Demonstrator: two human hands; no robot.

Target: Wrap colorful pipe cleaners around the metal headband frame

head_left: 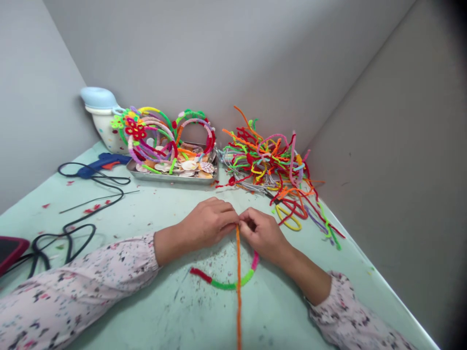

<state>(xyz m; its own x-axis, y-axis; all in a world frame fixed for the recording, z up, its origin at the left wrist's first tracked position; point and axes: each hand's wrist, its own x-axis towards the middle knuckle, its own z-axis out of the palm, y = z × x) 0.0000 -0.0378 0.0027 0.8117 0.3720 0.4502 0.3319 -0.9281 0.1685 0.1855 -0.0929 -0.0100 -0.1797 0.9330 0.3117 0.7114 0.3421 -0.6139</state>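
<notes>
My left hand (209,221) and my right hand (265,234) meet at the middle of the table, fingertips pinched close together. From between them an orange pipe cleaner (239,291) runs straight down toward the near edge. Under it curves a hoop wrapped in red, green and pink fuzzy lengths (226,286); its upper part passes behind my right hand and out of sight. Both hands are closed at the top end of the orange pipe cleaner. Whether the hoop is gripped too, I cannot tell.
A metal tray (171,179) of shells with colourful wrapped hoops (153,129) stands at the back. Right of it lies a heap of pipe cleaners (266,155) with yellow-handled scissors (288,217). At left are a blue glue gun (97,164), black cord (69,228) and a lidded cup (105,121).
</notes>
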